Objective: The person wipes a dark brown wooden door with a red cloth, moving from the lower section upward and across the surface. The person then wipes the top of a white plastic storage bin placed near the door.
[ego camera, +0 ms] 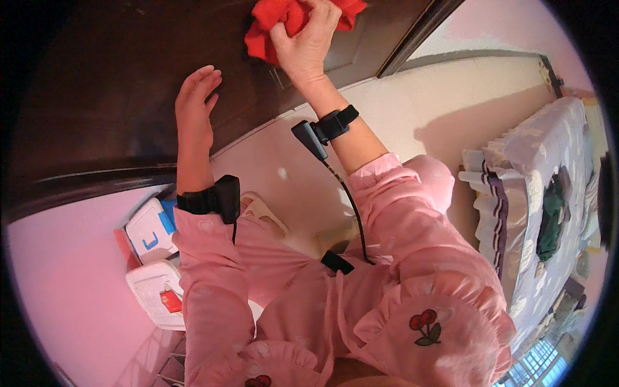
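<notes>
A bunched red cloth [275, 24] is gripped in my right hand [307, 48], against the dark brown panelled door [121, 82] at the top of the view. Part of the cloth hides behind my fingers, and the top of that hand meets the picture's edge. My left hand [194, 104] holds nothing; its thumb stands apart from its slightly curved fingers. It is in front of the same door surface, but whether it touches cannot be told. Each wrist wears a black strap with a cabled device, the left one [227, 198] at the cuff and the right one [312, 138] on bare skin.
To the right stands a bed [537, 193] with a frilled cover and a dark green item [551, 220] on it. White plastic boxes [152, 290] sit by the pink wall [72, 271] at left. Pale floor [290, 155] lies below the door, with a light slipper [263, 213] underfoot.
</notes>
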A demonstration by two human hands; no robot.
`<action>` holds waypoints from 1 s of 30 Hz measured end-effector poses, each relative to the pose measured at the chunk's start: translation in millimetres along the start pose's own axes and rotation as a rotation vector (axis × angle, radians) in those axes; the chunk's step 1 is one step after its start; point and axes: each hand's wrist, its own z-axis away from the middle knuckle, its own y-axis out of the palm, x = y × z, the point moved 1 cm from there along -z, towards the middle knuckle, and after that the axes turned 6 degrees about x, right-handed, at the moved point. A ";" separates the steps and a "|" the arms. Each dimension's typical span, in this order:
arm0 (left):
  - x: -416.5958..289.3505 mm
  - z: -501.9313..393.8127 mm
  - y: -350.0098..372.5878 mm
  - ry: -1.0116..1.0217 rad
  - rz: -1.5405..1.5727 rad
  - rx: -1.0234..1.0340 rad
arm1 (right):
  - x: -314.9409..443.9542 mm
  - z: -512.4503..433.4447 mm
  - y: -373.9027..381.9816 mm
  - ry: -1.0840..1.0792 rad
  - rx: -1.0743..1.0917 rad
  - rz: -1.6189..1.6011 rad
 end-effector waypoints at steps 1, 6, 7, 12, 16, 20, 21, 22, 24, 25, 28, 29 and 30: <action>0.2 -1.2 -1.0 0.019 0.029 0.001 | 9.5 -8.1 0.7 -0.039 0.009 0.004; 6.7 0.0 -8.8 0.045 0.167 0.101 | 47.9 -23.6 22.8 -0.351 0.211 0.027; 8.0 1.2 -8.5 0.037 0.192 0.143 | 53.1 -20.1 30.7 -0.488 0.241 0.087; 6.3 9.1 -0.3 -0.077 0.026 0.306 | 47.8 1.4 35.1 -0.838 0.666 0.264; -1.7 19.5 5.4 -0.047 0.011 0.356 | 47.4 -27.7 21.3 -0.799 0.564 0.300; -11.4 28.4 1.3 -0.025 0.030 0.315 | 75.1 -72.7 7.5 -0.669 0.167 0.186; -13.7 30.1 0.1 -0.014 0.067 0.295 | 84.6 -79.2 8.6 -0.681 0.049 0.160; -15.6 31.2 -1.3 -0.004 0.101 0.274 | 91.9 -80.3 8.4 -0.651 0.145 0.184; -18.5 31.7 -5.0 0.013 0.190 0.238 | 101.6 -73.6 9.6 -0.584 0.330 0.234; -18.8 32.3 -8.2 0.019 0.249 0.222 | 105.1 -69.8 14.8 -0.677 0.346 0.266; -14.5 30.3 -16.4 0.016 0.325 0.172 | 107.6 -36.4 43.4 -0.802 0.453 0.281; -12.0 28.7 -19.7 0.026 0.335 0.165 | 104.8 -24.2 50.3 -0.823 0.549 0.269; -8.8 27.6 -23.2 -0.004 0.312 0.160 | 99.8 -14.0 53.4 -0.851 0.617 0.220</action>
